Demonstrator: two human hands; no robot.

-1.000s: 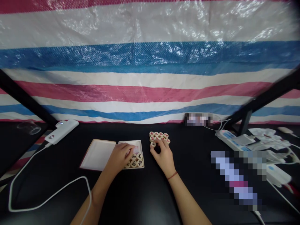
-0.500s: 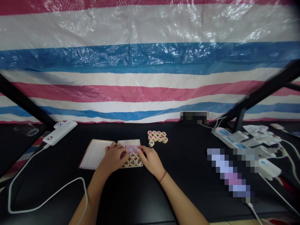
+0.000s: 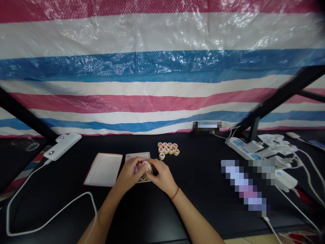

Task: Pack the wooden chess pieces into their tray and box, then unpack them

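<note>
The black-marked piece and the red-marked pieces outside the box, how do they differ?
The black piece has black marking; the red pieces have red. The black piece sits singly in front; the red pieces form two rows behind it. All are pale, round and face up.

A striped plastic sheet (image 3: 152, 104) hangs along the far side. At left, a clear cup (image 3: 31, 144) is near a white device (image 3: 63, 145) with a white cable (image 3: 7, 220); at right, a power strip (image 3: 238, 145) holds white plugs (image 3: 254, 146).
</note>
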